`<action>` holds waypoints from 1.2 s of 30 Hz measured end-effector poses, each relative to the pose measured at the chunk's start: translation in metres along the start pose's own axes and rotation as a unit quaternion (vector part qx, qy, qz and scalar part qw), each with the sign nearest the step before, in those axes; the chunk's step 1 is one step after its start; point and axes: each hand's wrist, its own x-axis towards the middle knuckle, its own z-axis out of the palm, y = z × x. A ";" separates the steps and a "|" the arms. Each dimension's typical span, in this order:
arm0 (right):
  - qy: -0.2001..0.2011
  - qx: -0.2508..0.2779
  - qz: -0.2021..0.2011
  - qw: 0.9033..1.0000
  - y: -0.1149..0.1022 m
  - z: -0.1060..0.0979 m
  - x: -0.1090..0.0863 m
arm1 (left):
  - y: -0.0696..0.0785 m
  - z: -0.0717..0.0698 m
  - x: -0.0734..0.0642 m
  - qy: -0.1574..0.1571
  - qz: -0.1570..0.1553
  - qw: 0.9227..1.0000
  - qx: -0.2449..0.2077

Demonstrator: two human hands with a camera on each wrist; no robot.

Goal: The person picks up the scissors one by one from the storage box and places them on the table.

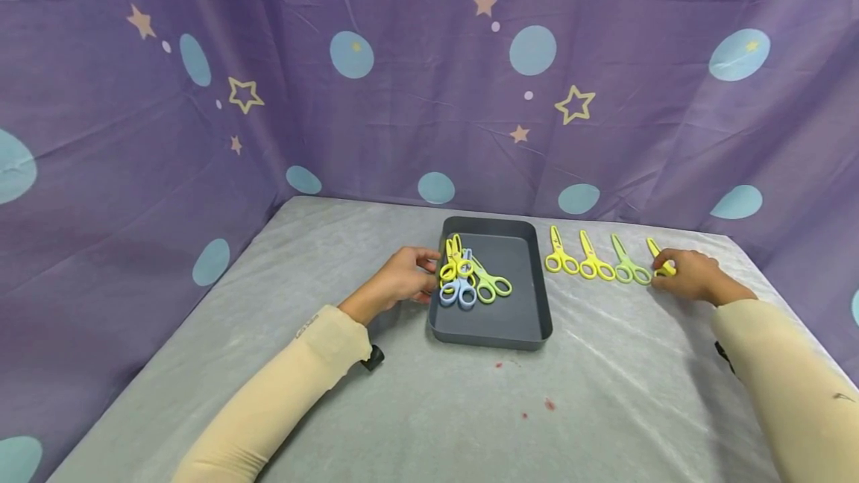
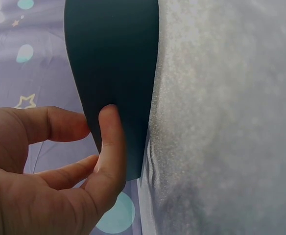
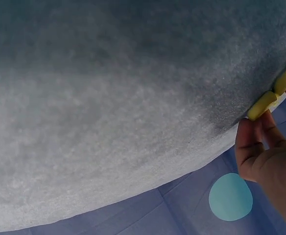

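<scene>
In the head view a dark grey tray [image 1: 490, 339] holds yellow scissors [image 1: 456, 259], blue scissors [image 1: 459, 292] and green scissors [image 1: 495, 288], bunched toward its left side. My left hand [image 1: 406, 274] is at the tray's left wall, fingers loosely bent; in the left wrist view the fingertips [image 2: 109, 115] touch the outer wall and rim. At the far right my right hand [image 1: 691, 274] pinches the handles of a pair of yellow scissors [image 1: 653, 247], whose blades point away. The right wrist view shows those yellow handles [image 3: 263, 105] between thumb and fingers, close over the table.
Right of the tray, two yellow pairs of scissors [image 1: 557, 250] and one green pair [image 1: 624, 263] lie in a row on the grey cloth-covered table [image 1: 470, 408]. A purple curtain [image 1: 429, 118] hangs behind and to the left. Small red marks dot the cloth in front.
</scene>
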 end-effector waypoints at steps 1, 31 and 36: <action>-0.001 0.001 0.000 1.000 0.000 0.000 0.001 | 0.000 0.000 0.000 0.000 0.000 1.000 0.000; 0.025 0.005 -0.031 0.999 -0.016 -0.009 -0.010 | 0.000 -0.001 0.002 -0.003 0.003 1.000 -0.001; 0.030 0.000 -0.040 0.999 -0.029 -0.012 -0.014 | 0.001 0.000 0.000 -0.004 0.001 1.000 -0.002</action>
